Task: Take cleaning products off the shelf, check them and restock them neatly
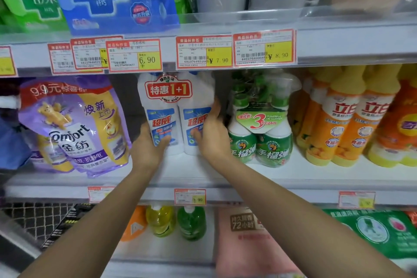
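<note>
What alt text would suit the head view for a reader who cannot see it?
A person's left hand and right hand hold a twin pack of white cleaner bottles by its sides at the middle shelf. To its left sit purple softener pouches; to its right, green spray bottles and orange bottles.

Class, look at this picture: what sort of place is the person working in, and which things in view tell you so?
Most likely a supermarket aisle for household goods. Price tags line the shelf edges, a white twin-pack carries a 1+1 offer label, and identical orange bottles repeat side by side.
</note>
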`<action>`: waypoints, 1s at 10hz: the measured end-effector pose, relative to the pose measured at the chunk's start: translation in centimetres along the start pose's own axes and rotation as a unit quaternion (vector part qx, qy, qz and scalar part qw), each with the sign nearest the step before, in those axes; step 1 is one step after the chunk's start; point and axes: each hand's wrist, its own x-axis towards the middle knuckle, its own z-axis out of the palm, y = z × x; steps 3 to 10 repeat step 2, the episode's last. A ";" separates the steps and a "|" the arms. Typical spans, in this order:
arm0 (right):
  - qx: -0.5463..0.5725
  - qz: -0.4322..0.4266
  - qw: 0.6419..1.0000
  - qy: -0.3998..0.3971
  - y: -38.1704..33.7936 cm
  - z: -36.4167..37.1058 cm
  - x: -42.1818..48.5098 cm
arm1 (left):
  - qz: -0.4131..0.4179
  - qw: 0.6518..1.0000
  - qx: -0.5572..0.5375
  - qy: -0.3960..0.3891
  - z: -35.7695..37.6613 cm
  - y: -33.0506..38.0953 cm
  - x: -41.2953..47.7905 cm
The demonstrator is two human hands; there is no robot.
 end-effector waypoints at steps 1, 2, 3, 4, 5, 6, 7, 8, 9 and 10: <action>0.052 -0.016 0.998 -0.025 -0.3 -0.5 -1.4 | 0.004 1.000 0.006 -0.012 -0.5 0.6 -0.6; 0.121 -0.068 0.990 -0.039 0.7 -2.9 -4.7 | 0.056 0.998 -0.021 0.018 -1.4 0.0 -3.9; 0.121 -0.068 0.990 -0.039 0.7 -2.9 -4.7 | 0.056 0.998 -0.021 0.018 -1.4 0.0 -3.9; 0.121 -0.068 0.990 -0.039 0.7 -2.9 -4.7 | 0.056 0.998 -0.021 0.018 -1.4 0.0 -3.9; 0.121 -0.068 0.990 -0.039 0.7 -2.9 -4.7 | 0.056 0.998 -0.021 0.018 -1.4 0.0 -3.9; 0.121 -0.068 0.990 -0.039 0.7 -2.9 -4.7 | 0.056 0.998 -0.021 0.018 -1.4 0.0 -3.9; 0.121 -0.068 0.990 -0.039 0.7 -2.9 -4.7 | 0.056 0.998 -0.021 0.018 -1.4 0.0 -3.9; 0.121 -0.068 0.990 -0.039 0.7 -2.9 -4.7 | 0.056 0.998 -0.021 0.018 -1.4 0.0 -3.9; 0.121 -0.068 0.990 -0.039 0.7 -2.9 -4.7 | 0.056 0.998 -0.021 0.018 -1.4 0.0 -3.9; 0.121 -0.068 0.990 -0.039 0.7 -2.9 -4.7 | 0.056 0.998 -0.021 0.018 -1.4 0.0 -3.9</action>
